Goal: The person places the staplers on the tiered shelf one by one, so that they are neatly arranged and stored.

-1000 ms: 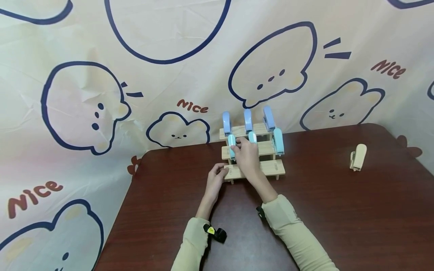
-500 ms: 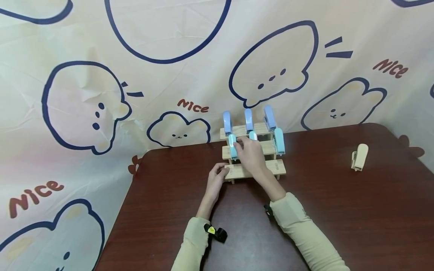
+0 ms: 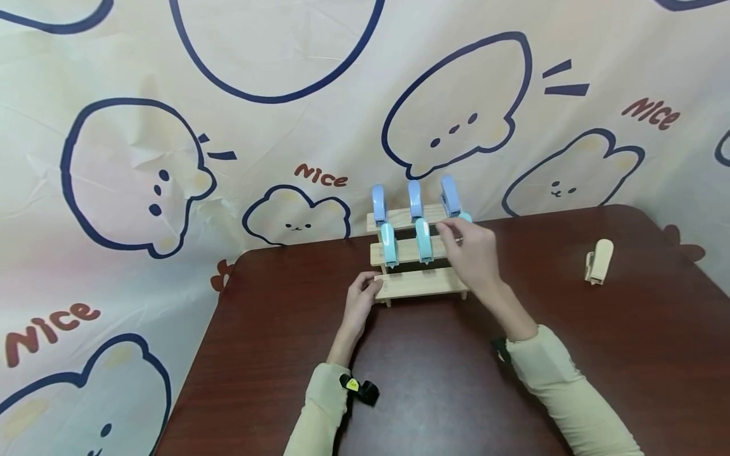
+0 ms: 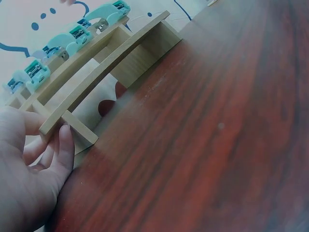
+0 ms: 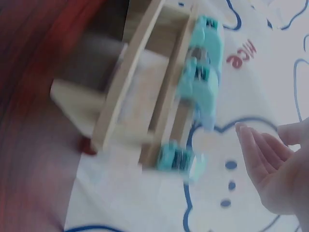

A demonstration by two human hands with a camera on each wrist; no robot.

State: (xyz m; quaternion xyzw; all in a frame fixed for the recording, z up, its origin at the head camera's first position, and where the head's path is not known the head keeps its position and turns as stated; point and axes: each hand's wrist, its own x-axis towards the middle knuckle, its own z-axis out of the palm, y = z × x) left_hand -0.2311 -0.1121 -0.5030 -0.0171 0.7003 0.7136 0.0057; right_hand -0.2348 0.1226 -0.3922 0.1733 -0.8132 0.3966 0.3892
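Note:
A three-tier wooden stand (image 3: 422, 283) stands against the backdrop. Three blue staplers (image 3: 416, 200) line its top shelf, and three teal staplers (image 3: 423, 240) sit along the middle shelf. With thumb and fingers, my left hand (image 3: 359, 303) grips the left end of the bottom shelf; the left wrist view shows the hand (image 4: 41, 166) around that board's corner. My right hand (image 3: 472, 253) is raised over the stand's right side, hiding most of the rightmost teal stapler in the head view. In the right wrist view this hand (image 5: 277, 164) holds nothing, its fingers extended and apart from the staplers.
A cream stapler (image 3: 599, 261) lies on the dark wooden table (image 3: 547, 304), well right of the stand. Behind the table hangs a white cloth (image 3: 319, 139) printed with cartoon outlines.
My right hand has left the left and middle teal staplers and moved right, to the rightmost one. The left hand keeps its grip on the stand.

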